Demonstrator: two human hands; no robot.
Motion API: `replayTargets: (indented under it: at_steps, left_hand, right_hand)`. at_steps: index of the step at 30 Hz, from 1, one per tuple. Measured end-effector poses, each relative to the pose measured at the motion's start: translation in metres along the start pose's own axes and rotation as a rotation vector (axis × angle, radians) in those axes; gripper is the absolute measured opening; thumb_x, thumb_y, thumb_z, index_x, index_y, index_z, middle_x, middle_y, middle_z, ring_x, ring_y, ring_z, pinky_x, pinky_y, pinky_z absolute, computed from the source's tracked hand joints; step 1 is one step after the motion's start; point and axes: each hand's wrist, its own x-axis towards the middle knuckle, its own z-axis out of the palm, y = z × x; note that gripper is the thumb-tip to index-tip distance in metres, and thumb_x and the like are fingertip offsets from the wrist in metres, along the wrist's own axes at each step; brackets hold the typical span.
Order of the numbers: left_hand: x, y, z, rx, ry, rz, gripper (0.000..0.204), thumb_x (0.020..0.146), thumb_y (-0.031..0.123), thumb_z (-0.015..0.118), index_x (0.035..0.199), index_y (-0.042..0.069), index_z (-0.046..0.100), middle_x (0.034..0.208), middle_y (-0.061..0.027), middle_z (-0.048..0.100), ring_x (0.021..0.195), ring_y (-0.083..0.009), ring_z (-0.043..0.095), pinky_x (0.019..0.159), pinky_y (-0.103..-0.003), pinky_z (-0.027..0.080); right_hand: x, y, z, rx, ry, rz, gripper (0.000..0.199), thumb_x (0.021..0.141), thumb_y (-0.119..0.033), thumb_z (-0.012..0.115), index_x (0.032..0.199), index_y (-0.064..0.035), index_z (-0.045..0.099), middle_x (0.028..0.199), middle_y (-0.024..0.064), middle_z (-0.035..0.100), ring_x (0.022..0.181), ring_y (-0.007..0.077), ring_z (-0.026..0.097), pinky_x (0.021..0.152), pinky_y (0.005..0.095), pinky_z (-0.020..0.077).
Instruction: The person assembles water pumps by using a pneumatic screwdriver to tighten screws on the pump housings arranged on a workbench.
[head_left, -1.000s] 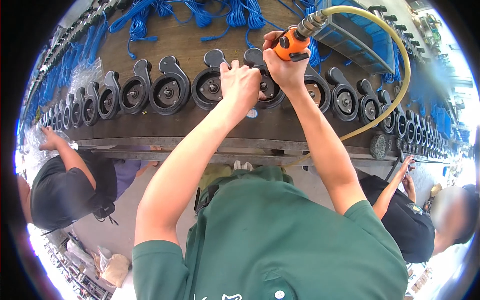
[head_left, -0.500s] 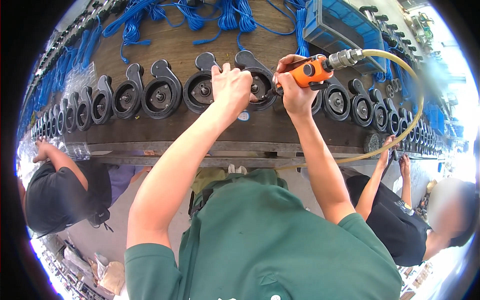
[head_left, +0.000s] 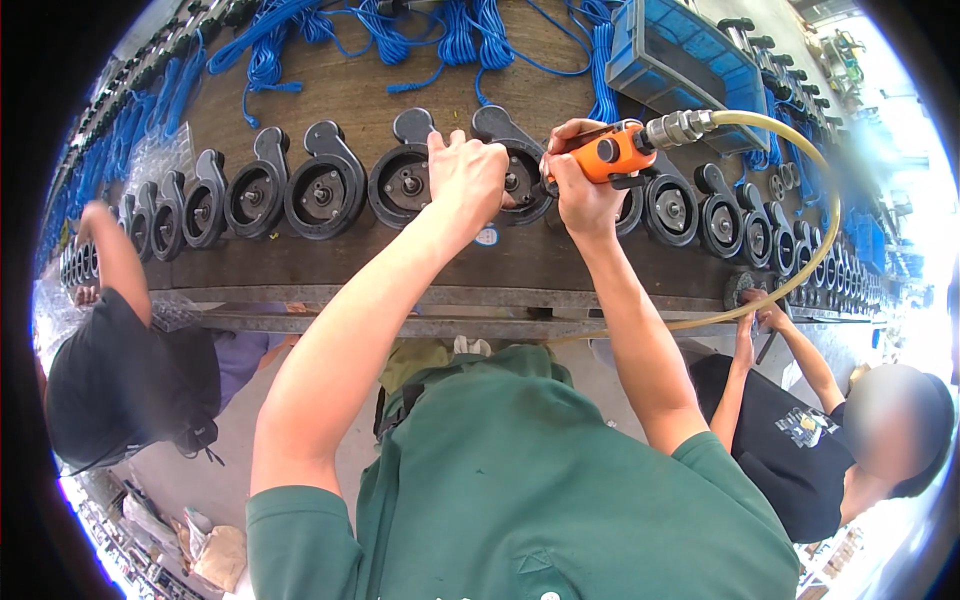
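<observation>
My left hand [head_left: 467, 182] lies between two round black housings with raised arms. Its fingers curl closed over the rim of the right-hand housing [head_left: 495, 122], with the thumb inside the bowl near the centre shaft. The left-hand housing [head_left: 383, 205] shows a metal shaft in its middle, and the hand partly covers its right side. Wrapped in my right hand [head_left: 585, 190] is an orange air screwdriver [head_left: 608, 152], its black nose pointing left to the right-hand housing's edge. My fingers hide the tool's tip. A yellowish hose [head_left: 822, 160] runs from its metal coupling.
Similar housings [head_left: 325, 190] stand in a long row on the brown table [head_left: 350, 100]. Blue cable bundles [head_left: 455, 40] and a blue crate [head_left: 640, 75] lie behind. One co-worker [head_left: 120, 370] is at left, another [head_left: 790, 440] at right, hands near the table edge.
The screwdriver and my right hand have shifted slightly left. My left hand stays nearly in place. The left co-worker's arm has risen; the right co-worker's hands have moved left, together.
</observation>
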Motion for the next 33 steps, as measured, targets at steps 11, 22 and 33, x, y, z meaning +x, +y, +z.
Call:
replayTargets:
  at_steps: [11, 22, 33]
  left_hand:
    - [-0.001, -0.003, -0.002, -0.047, -0.011, -0.023, 0.040, 0.065, 0.041, 0.089, 0.087, 0.010, 0.077, 0.090, -0.0084, 0.074, 0.102, -0.0279, 0.064, 0.094, -0.047, 0.043]
    - [-0.084, 0.053, 0.051, -1.607, 0.011, -0.756, 0.042, 0.093, 0.029, 0.071, 0.113, -0.003, 0.053, 0.094, -0.0077, 0.063, 0.076, -0.0142, 0.062, 0.064, -0.028, 0.052]
    - [-0.041, 0.049, 0.074, -1.694, 0.081, -0.905, 0.031, 0.097, 0.023, 0.062, 0.096, -0.005, 0.049, 0.091, -0.0125, 0.061, 0.069, -0.0174, 0.065, 0.058, -0.032, 0.054]
  right_hand:
    - [-0.004, 0.002, 0.005, -0.128, -0.082, -0.030, 0.027, 0.073, 0.007, 0.066, 0.099, 0.0012, 0.061, 0.087, 0.0072, 0.067, 0.079, 0.0119, 0.066, 0.073, 0.0253, 0.0538]
    - [0.008, -0.002, 0.031, 0.062, -0.051, 0.032, 0.027, 0.080, 0.010, 0.062, 0.106, 0.0025, 0.059, 0.089, 0.0091, 0.065, 0.072, 0.0121, 0.063, 0.061, 0.0235, 0.0536]
    - [0.012, 0.011, 0.041, 0.109, -0.042, 0.052, 0.026, 0.080, 0.011, 0.061, 0.105, 0.0020, 0.059, 0.087, 0.0083, 0.065, 0.067, 0.0119, 0.062, 0.057, 0.0233, 0.0520]
